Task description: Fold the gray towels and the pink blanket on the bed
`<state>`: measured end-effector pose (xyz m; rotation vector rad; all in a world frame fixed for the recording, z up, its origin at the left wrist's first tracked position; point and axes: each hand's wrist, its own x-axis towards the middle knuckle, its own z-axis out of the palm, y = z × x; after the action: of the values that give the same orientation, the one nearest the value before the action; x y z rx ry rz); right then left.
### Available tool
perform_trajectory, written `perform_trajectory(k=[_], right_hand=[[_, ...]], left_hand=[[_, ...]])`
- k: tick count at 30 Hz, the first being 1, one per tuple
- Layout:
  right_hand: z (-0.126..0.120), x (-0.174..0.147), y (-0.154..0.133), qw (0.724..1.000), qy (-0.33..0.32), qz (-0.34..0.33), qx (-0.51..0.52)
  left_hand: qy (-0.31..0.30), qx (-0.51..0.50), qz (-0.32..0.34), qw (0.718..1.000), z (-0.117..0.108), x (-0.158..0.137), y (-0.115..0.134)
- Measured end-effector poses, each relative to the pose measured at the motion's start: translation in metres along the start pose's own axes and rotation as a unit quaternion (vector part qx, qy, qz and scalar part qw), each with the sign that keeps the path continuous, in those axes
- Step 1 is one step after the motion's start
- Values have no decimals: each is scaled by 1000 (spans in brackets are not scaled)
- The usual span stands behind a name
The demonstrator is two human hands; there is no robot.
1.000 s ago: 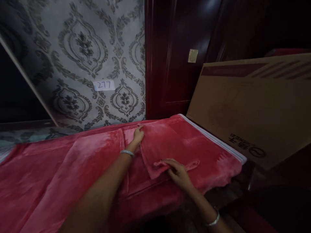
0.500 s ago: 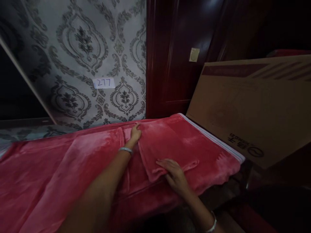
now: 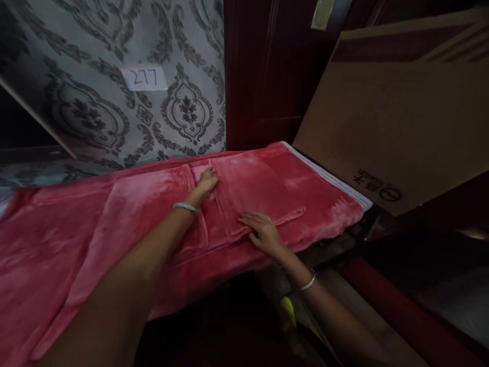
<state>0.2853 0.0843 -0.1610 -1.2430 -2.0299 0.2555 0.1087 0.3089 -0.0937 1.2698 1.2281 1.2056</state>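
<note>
A folded red plush cloth (image 3: 252,183) lies on a larger spread of red plush fabric (image 3: 321,204). At the far left corner of the folded cloth, my left hand (image 3: 207,181) has its fingers closed on the edge. My right hand (image 3: 264,233) rests on the near edge, fingers stretched out over the cloth and thumb apart. Left of the folded cloth is another folded section of the same plush (image 3: 148,199), with a stitched hem along its right side.
Patterned wallpaper (image 3: 95,102) with a paper label (image 3: 145,77) reading 277 rises behind. A dark red door panel (image 3: 263,76) stands beside it. On the right, a large cardboard box (image 3: 382,117) leans next to the fabric's white-edged end (image 3: 328,176). A yellow object (image 3: 288,308) shows below.
The view has tilted down, so everything sits higher in the picture. Both hands stay at the same edges of the folded cloth, whose near edge looks flatter under my right hand.
</note>
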Motion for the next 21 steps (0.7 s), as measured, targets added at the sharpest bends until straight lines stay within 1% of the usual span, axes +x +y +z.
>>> perform_trajectory(k=[2,3,5,6,7,9,11,12,14,16,18,21], right_hand=[[-6,-4,-3,1000,4,-9,19],[-10,-7,-4,999,11,-9,30],[-24,-12,-3,998,41,3,44],[-31,-15,-2,997,62,15,43],[-39,-16,1,995,85,28,35],[-50,-18,7,990,130,56,-5],[-54,-18,16,982,151,86,-66],[-53,-19,21,979,146,103,-97],[-45,-22,31,975,111,132,-141],[-35,-27,39,972,85,148,-160],[-28,-32,45,972,87,146,-163],[-25,-37,51,973,108,137,-149]], left_hand=[[-22,34,17,999,-7,-19,3],[-49,60,36,996,-11,-32,4],[-137,127,95,978,-19,-62,4],[-190,163,131,959,-22,-80,4],[-232,185,163,941,-26,-98,3],[-267,193,202,922,-31,-133,-2],[-298,199,216,908,-36,-162,-10],[-315,208,217,900,-37,-172,-15],[-340,226,211,888,-40,-185,-24],[-337,226,194,893,-41,-189,-31],[-324,208,176,906,-41,-188,-35],[-311,178,170,918,-41,-181,-32]])
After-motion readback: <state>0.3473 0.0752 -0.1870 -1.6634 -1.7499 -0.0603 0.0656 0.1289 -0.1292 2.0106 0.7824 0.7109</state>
